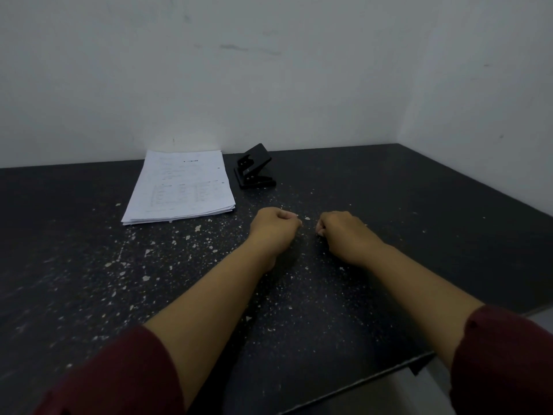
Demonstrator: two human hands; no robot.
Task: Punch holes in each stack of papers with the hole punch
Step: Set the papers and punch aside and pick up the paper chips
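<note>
I see both hands curled into loose fists on the dark speckled stone counter (pixel 89 280), holding nothing: left hand (pixel 273 227), right hand (pixel 341 232). The white printed paper stack (pixel 179 187) lies beyond the left hand, the black metal hole punch (pixel 254 167) just beside its right edge.

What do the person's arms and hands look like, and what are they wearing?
Both arms wear dark maroon sleeves pushed up toward the elbows, leaving the forearms bare. The left hand and right hand are bare: no gloves, watch, rings or bracelets show.

Dark speckled counter (pixel 89 280) holds a paper stack (pixel 182 187), a black hole punch (pixel 254 169) beside it, and my fists (pixel 273 226)
</note>
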